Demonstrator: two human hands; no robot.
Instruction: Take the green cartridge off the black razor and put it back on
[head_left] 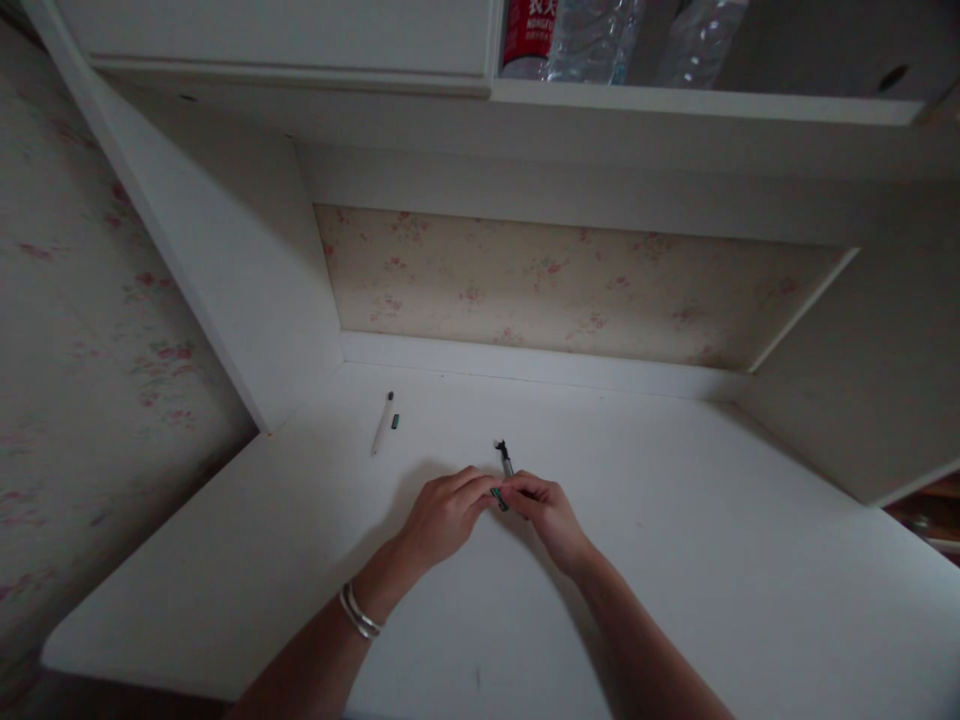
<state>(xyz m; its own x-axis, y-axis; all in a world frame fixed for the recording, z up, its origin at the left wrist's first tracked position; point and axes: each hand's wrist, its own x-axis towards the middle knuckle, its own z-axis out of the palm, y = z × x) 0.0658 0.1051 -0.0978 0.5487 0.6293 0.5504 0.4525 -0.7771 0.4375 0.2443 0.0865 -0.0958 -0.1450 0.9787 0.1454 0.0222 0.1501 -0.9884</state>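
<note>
Over the middle of the desk, my left hand and my right hand meet at the fingertips. Both are closed in a pinch around a small green and black piece, partly hidden by the fingers; its exact kind is not clear. Just beyond the right fingers a slim black and grey pen-like object sticks out, its lower end covered by the hand. Whether it lies on the desk or is held I cannot tell. Farther left lie a white pen with a black end and a second small green and black piece.
The white desk runs up to a floral-papered back panel, with white side panels left and right. Overhead, a shelf holds plastic bottles, one with a red label.
</note>
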